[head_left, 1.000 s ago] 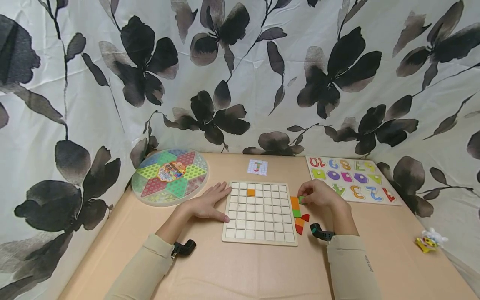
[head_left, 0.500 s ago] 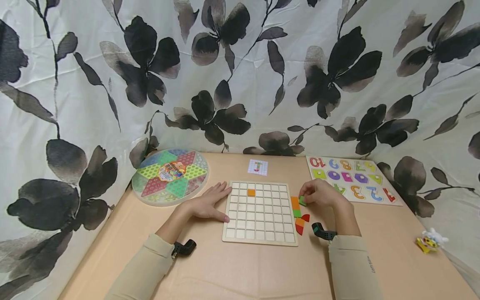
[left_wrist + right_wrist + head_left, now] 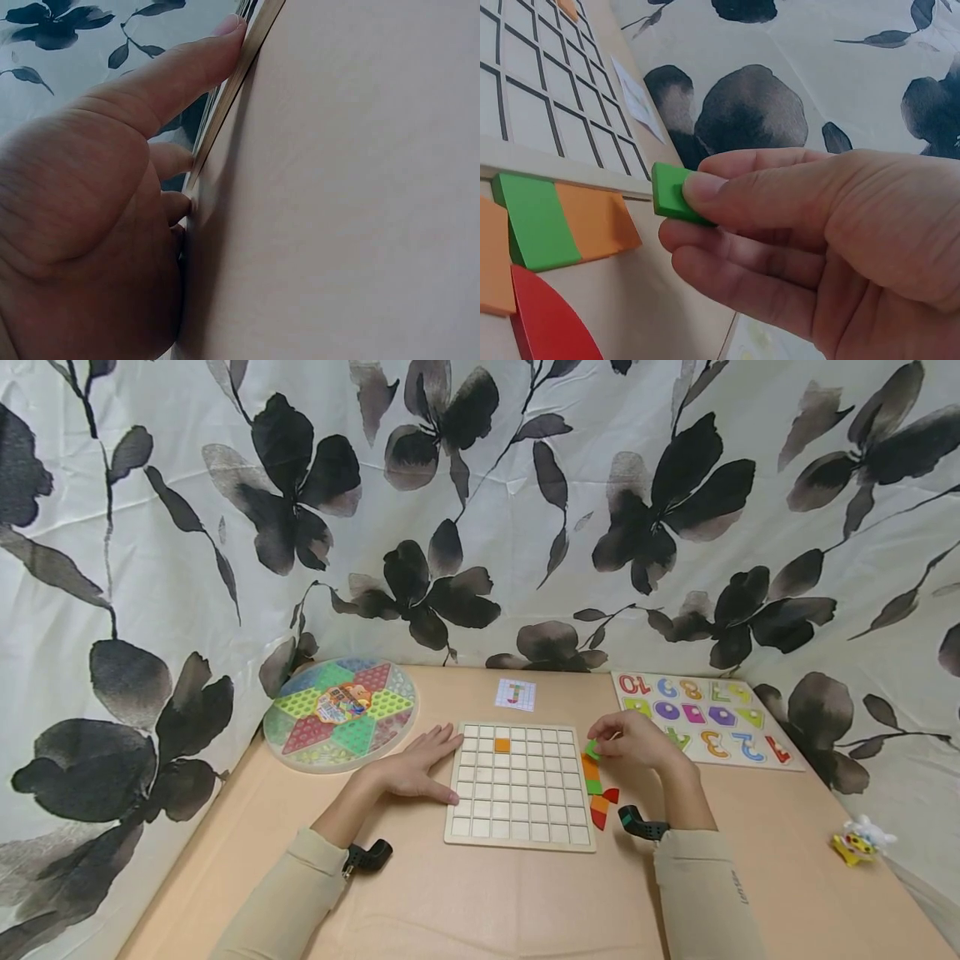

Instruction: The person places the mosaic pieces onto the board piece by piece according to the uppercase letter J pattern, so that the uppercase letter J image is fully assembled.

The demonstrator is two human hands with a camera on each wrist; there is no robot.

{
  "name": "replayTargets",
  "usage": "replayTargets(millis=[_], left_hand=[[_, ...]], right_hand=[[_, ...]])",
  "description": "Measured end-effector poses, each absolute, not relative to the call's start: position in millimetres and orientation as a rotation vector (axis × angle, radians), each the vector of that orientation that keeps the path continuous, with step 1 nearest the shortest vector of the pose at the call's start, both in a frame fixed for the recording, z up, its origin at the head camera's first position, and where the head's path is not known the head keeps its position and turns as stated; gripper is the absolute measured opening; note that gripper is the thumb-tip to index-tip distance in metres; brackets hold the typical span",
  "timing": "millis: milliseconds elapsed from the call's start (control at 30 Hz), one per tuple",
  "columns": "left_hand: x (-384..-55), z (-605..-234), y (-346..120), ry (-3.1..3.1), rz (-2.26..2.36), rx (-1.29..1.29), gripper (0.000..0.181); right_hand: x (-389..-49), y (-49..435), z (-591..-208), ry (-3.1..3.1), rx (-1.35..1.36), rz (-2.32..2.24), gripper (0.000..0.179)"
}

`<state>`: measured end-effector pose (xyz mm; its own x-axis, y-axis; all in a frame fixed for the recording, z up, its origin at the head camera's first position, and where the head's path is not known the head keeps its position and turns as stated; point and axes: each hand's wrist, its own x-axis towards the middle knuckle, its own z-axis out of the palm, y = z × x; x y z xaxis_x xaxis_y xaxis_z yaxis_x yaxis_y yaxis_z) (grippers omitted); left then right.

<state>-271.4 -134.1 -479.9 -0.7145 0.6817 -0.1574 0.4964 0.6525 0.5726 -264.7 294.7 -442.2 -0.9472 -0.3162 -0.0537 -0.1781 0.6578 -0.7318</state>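
Observation:
My right hand [image 3: 637, 743] pinches a green square block [image 3: 671, 193] between thumb and fingertips, just off the right edge of the wooden grid board [image 3: 520, 793]. One orange square block [image 3: 502, 745] sits in a cell of the board's upper part. On the board's left edge rests my left hand [image 3: 416, 768], fingers straight and spread, with the thumb tip [image 3: 229, 37] at the rim. Beside the board's right side lie an orange block [image 3: 600, 221], a green block [image 3: 536, 225], a red curved piece [image 3: 551, 322] and a few more orange and red pieces [image 3: 599, 810].
Behind the board lies a small card [image 3: 515, 694] with a coloured pattern on a grid. A round star-patterned game board [image 3: 300, 739] is at the back left, a number puzzle board [image 3: 708, 718] at the back right. A small yellow and white toy [image 3: 858, 843] stands far right.
The right hand has carried the green block a little left and away from me, toward the board's upper right edge. My left hand has stayed in place.

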Motion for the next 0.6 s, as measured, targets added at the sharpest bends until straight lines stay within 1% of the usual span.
replayTargets(millis=[167,600], left_hand=[[-270.6,-479.7,-134.8,2.511,0.714,0.930,0.113],[-272.2,-481.9,-134.5,2.519,0.702,0.942,0.113]], right_hand=[[-265.8,289.9,-442.4,2.718,-0.398,-1.194,0.014],[-267.0,272.8,-439.0,2.778,-0.418,-1.288,0.019]])
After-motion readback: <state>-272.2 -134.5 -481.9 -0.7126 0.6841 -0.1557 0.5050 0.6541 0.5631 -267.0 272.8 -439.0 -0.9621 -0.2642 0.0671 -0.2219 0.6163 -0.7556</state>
